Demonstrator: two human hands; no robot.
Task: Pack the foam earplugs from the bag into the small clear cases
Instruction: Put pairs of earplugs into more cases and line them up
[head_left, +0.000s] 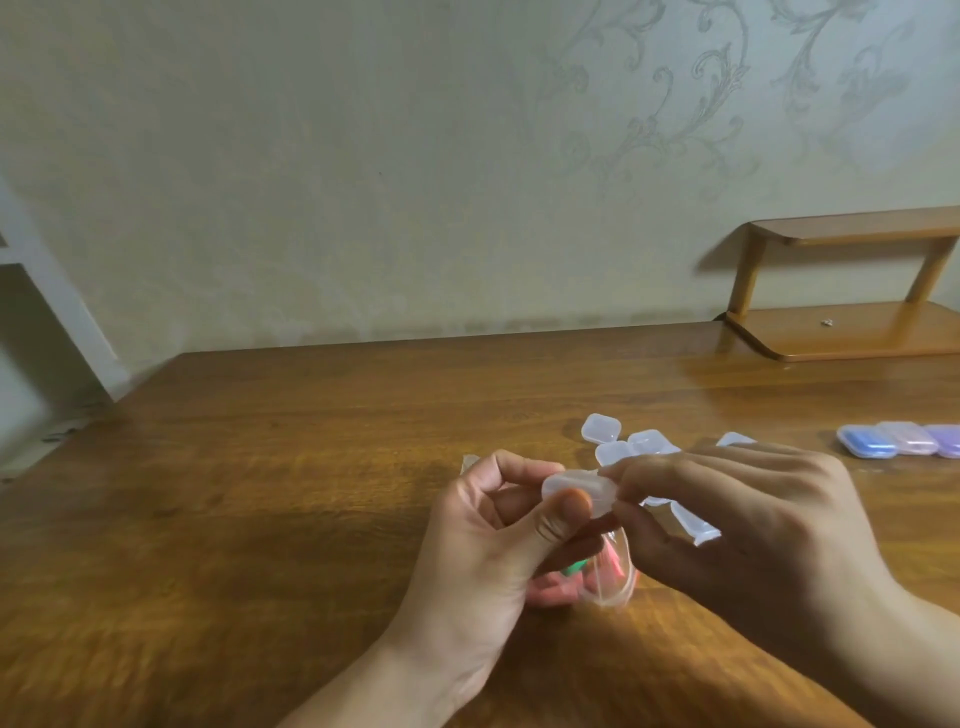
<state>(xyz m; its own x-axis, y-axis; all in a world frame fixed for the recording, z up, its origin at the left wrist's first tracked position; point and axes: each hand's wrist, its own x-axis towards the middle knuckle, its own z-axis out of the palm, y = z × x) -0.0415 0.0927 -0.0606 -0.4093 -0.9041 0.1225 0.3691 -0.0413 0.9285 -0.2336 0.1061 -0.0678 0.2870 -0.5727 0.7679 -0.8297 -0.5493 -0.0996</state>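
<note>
Both hands hold one small clear case (574, 486) above the table. My left hand (498, 535) pinches its left end between thumb and fingers. My right hand (743, 525) pinches its right end with the fingertips. Under the hands lies a clear plastic bag (613, 577) with pink and green foam earplugs (556, 590) inside, mostly hidden by my left hand. Several empty clear cases (602, 428) lie on the table just beyond the hands, and another clear case (693, 525) shows below my right fingers.
The wooden table (260, 493) runs to a patterned wall. Three closed cases holding blue, pink and purple earplugs (904, 440) sit in a row at the right edge. A two-tier wooden shelf (841, 332) stands at the back right corner.
</note>
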